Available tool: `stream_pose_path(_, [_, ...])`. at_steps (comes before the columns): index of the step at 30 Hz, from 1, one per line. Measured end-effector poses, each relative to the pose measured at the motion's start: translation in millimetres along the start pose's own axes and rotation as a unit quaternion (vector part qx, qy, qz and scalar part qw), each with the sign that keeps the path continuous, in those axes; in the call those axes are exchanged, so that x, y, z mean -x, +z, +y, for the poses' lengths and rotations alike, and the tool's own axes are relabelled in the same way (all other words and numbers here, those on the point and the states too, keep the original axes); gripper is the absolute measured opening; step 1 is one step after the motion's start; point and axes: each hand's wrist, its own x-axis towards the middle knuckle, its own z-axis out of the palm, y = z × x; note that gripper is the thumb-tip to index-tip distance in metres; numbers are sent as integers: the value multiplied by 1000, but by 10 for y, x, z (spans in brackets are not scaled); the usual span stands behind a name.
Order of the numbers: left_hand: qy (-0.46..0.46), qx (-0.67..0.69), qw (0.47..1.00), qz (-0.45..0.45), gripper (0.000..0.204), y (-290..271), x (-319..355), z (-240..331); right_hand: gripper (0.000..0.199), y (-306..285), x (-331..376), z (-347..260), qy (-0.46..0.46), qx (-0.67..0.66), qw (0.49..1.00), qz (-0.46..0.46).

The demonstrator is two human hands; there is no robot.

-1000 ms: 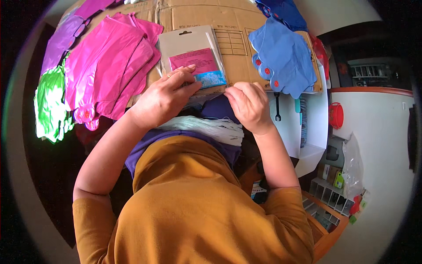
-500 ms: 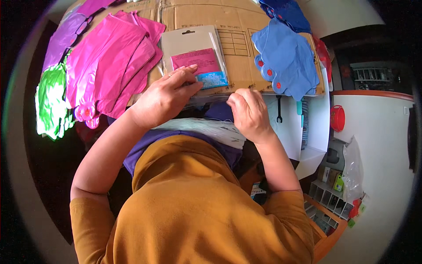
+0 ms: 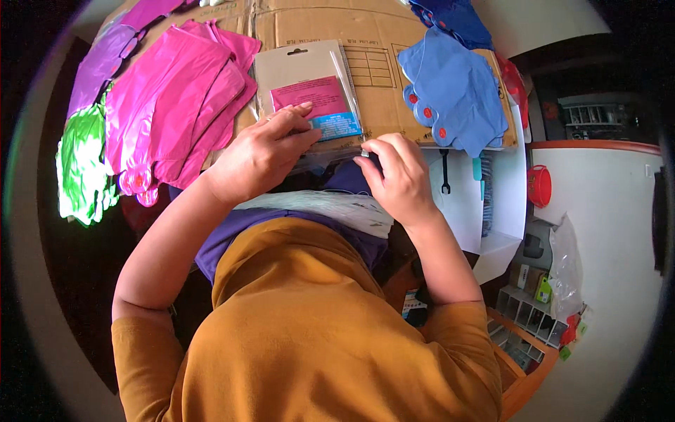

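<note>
A flat hang-hole package (image 3: pixel 299 67) lies on the cardboard near its front edge. It looks like a grey card in a clear plastic sleeve, with a magenta and blue label. My left hand (image 3: pixel 264 149) rests on its lower left part, index finger stretched over the label. At the package's lower right corner, my right hand (image 3: pixel 401 172) has its fingers curled in a pinch. A tiny pale, shiny bit shows at the fingertips, too small to name. Across my lap lies a bundle of white strands (image 3: pixel 316 205).
Pink foil balloons (image 3: pixel 172 98) lie fanned out at left, beside green (image 3: pixel 84 165) and purple ones (image 3: pixel 98 67). Blue flat balloons (image 3: pixel 457 91) lie at right on the cardboard (image 3: pixel 330 21). Below them are a dark open-ended wrench (image 3: pixel 445 176) and a white box (image 3: pixel 503 243).
My right thumb has come away from the fingers and dropped a little, uncovering the pale bit at the fingertips. My left hand stays on the package.
</note>
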Motion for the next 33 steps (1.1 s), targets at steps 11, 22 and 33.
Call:
stream_pose_path(11, [3,-10,1000,-2,33,8,-10,-8,5,-28,561,-407,-93,-187,967,-144])
stream_pose_path(22, [0,-5,1000,2,34,-1,8,-12,21,-7,-35,-70,-24,28,999,10])
stream_pose_path(33, [3,11,1000,0,39,7,31,-39,6,0,373,-326,-119,-66,984,-116])
